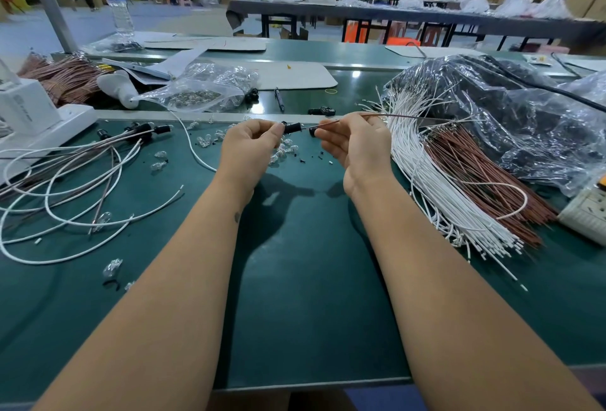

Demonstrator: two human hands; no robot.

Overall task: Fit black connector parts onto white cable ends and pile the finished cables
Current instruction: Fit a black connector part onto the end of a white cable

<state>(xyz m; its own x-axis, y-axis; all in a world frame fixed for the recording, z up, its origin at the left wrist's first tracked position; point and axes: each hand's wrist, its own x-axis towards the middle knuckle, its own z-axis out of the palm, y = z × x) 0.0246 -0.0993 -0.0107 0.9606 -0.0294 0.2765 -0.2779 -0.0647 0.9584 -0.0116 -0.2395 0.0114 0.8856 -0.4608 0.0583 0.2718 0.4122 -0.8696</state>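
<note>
just above frame centre the left hand (252, 141) is pinching a black connector (292, 128) lying level, its open end facing right toward the brown wire (331, 124) tip the right hand (355, 143) is pinching.

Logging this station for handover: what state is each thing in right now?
Left hand: pinches the black connector.
Right hand: holds a brown wire, end aimed at the connector.
Finished cables: loose pile, left.
White cable bundle: lying at right, unfitted.
Water bottle: upright.
</note>
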